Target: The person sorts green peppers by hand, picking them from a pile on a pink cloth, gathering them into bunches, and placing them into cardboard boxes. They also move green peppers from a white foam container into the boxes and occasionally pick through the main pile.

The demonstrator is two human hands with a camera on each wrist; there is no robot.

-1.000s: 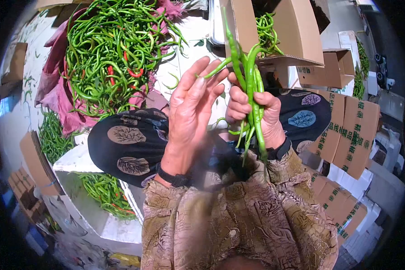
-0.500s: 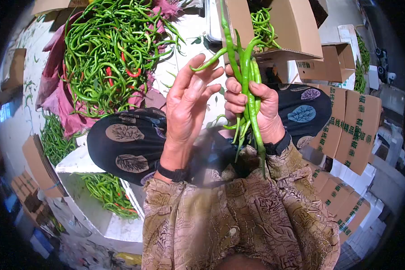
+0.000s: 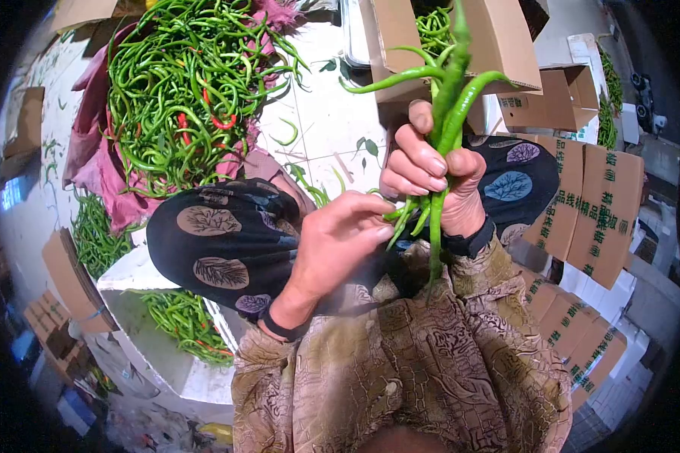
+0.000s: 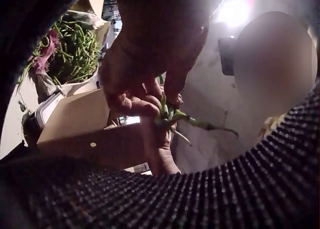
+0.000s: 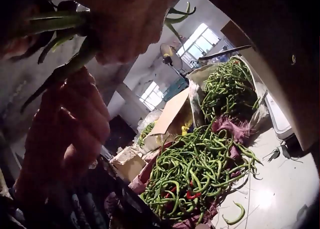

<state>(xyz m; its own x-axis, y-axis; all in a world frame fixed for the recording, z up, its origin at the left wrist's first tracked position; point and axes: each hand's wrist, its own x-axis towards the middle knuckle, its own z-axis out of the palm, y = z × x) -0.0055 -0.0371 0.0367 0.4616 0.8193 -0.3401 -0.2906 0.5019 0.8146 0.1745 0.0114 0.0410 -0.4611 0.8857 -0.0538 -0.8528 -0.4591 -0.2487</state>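
My right hand (image 3: pixel 449 181) grips a bunch of long green chili peppers (image 3: pixel 453 94), held upright over my lap. Its fingers and thumb wrap the middle of the bunch. Curved ends spread out above the fist, and thin ends hang below it. My left hand (image 3: pixel 336 241) is at these lower ends, with thumb and fingertips pinching in among them. In the left wrist view, pepper ends (image 4: pixel 200 123) stick out beside the fingers. The right wrist view shows the left hand (image 5: pixel 75 124) close under the peppers (image 5: pixel 62 71).
A large heap of green peppers (image 3: pixel 181 98) with a few red ones lies on pink cloth (image 3: pixel 91 151). An open cardboard box (image 3: pixel 499 45) with peppers stands ahead. A white foam box (image 3: pixel 132 328) is at left. Loose peppers (image 3: pixel 285 134) lie on the pale floor; flattened cartons (image 3: pixel 582 204) are at right.
My left hand has swung down and right, from open beside the bunch to its lower ends. The right hand keeps its grip and has turned the bunch, its upper ends now leaning right.
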